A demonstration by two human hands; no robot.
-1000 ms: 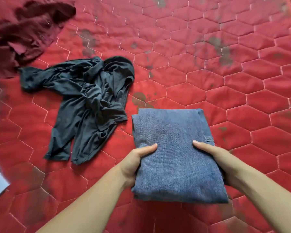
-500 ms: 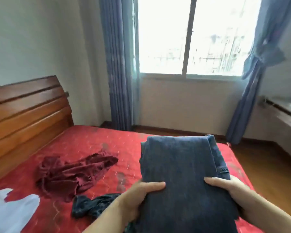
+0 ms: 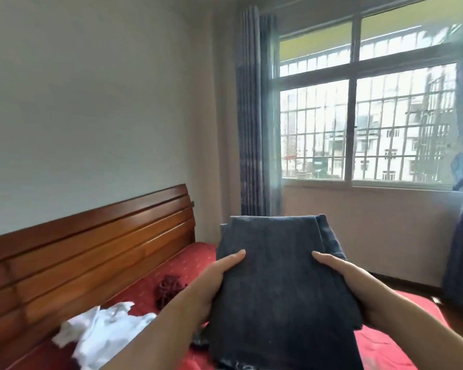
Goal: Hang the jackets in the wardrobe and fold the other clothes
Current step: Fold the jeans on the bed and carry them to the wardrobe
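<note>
Denim jeans (image 3: pixel 281 284), folded, gripped at each edge by left hand (image 3: pixel 211 284) and right hand (image 3: pixel 350 281) above bed (image 3: pixel 385 343), where maroon garment (image 3: pixel 169 287) and white garment (image 3: pixel 104 332) lie unfolded.

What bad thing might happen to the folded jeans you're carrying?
The folded jeans are held up off the bed, gripped only at the sides by the left hand and right hand. Their near end hangs unsupported, so the layers could slide apart and unfold, or the bundle might slip and drop.
</note>
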